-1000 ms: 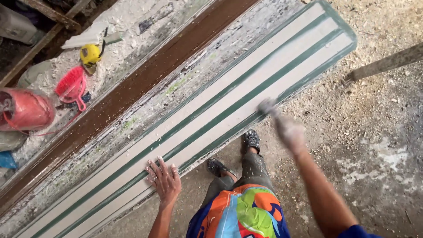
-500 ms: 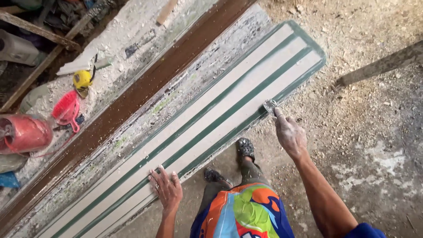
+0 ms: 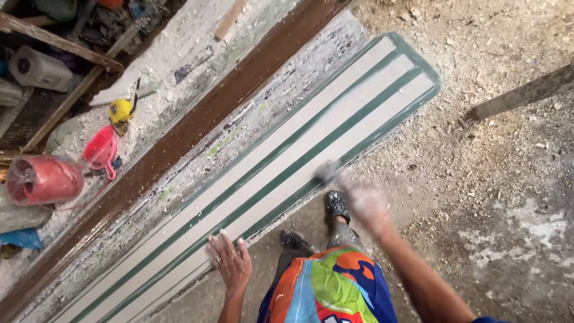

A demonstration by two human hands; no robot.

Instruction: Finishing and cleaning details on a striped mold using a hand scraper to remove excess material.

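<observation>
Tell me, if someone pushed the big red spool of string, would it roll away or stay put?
The red spool looks round and seems to lie on its side, so a push would probably roll it. It likely wouldn't go far: clutter and boards crowd around it. It looks thickly wound, so it may be fairly heavy, and its loose string could trail behind.

Open dusty floor (image 3: 496, 197) right of the long green-striped panel (image 3: 287, 173), free passage there apart from a leaning grey timber (image 3: 526, 93), left side crowded by brown beam (image 3: 179, 137), red spool (image 3: 45, 179), yellow tape measure (image 3: 119, 111), scrap wood
</observation>
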